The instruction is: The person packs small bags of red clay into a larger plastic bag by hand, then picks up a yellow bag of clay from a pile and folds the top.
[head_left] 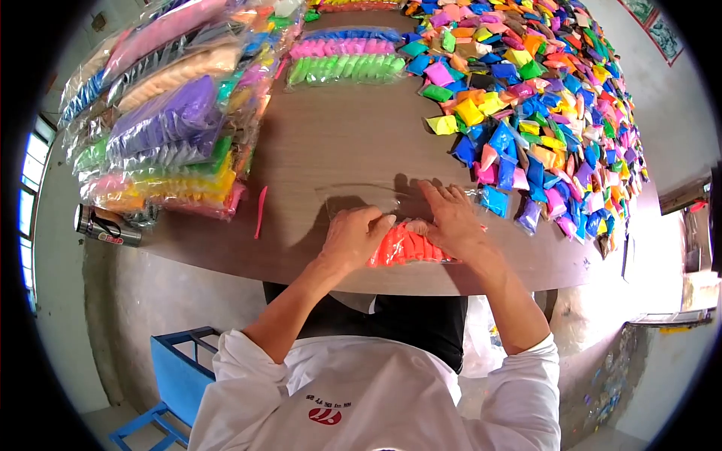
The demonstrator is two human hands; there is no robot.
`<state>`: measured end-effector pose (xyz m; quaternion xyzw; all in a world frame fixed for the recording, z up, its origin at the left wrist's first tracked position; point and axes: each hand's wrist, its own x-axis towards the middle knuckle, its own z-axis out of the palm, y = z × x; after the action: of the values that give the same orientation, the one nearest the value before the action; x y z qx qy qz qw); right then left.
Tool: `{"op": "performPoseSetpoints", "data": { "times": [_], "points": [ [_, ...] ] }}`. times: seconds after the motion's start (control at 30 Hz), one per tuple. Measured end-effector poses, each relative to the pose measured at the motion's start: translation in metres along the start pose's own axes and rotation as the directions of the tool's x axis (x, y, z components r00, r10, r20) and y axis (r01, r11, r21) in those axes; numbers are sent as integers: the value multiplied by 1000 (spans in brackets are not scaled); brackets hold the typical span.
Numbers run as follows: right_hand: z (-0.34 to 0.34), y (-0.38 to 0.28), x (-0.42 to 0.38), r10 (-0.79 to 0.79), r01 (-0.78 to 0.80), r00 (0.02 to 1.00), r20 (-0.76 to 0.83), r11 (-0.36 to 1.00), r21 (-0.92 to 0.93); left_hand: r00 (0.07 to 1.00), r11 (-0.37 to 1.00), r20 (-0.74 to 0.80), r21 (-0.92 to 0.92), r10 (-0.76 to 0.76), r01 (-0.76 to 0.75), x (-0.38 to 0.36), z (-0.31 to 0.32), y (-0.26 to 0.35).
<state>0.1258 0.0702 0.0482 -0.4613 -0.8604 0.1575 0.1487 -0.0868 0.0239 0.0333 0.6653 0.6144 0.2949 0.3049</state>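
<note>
On the brown table near its front edge lies a clear plastic bag with a row of red-orange packets [406, 246] in it. My left hand [355, 237] is closed on the left side of this bag, its fingers curled at the plastic. My right hand [453, 222] rests over the right side, its thumb pressing the packets and its fingers stretched forward across the clear plastic. The bag's transparent upper part [361, 197] spreads out beyond both hands. A loose blue packet [494, 201] lies just right of my right hand.
Stacked bags of coloured packets [169, 120] rise at the left. Flat bags of blue, pink and green packets [346, 56] lie at the back. Loose colourful packets [549, 113] cover the right side. A pink strip [261, 213], a steel flask [107, 225] and a blue stool [180, 376] are leftward.
</note>
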Motion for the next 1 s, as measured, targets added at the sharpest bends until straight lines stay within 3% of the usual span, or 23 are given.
{"op": "performPoseSetpoints", "data": {
  "times": [0.17, 0.2, 0.27, 0.47, 0.57, 0.67, 0.73, 0.87, 1.0],
  "points": [
    [4, 6, 7, 6, -6, 1000, 2, 999, -34, 995, 997, 77, 37, 68, -71, 2, -12, 17],
    [2, 4, 7, 44, -43, 997, 63, 999, -25, 995, 997, 77, 40, 66, -69, 1, -11, 16],
    [-4, 3, 7, 80, -78, 989, 123, 997, -18, 990, 990, 8, 21, 142, -142, -1, -4, 8],
    [-17, 10, 15, 74, -88, 989, 128, 990, 107, 985, 984, -34, 68, 169, -166, -3, 8, -1],
    [-10, 14, 23, 19, -24, 998, 57, 996, 90, 982, 982, -37, 55, 184, -182, -1, 9, -4],
    [-6, 13, 28, 77, -104, 984, 160, 981, 164, 986, 986, -33, 30, 164, -163, -2, 10, -7],
    [-6, 8, 26, 8, 5, 997, -76, 986, 169, 984, 984, -45, 54, 174, -172, -3, 13, -9],
    [-25, -5, 23, 74, -82, 996, 45, 972, 221, 974, 972, -70, 115, 215, -206, -6, 13, -8],
    [-29, -7, 15, -70, 47, 990, 119, 982, 183, 975, 976, -63, 67, 211, -206, -4, 15, -11]
  ]
}}
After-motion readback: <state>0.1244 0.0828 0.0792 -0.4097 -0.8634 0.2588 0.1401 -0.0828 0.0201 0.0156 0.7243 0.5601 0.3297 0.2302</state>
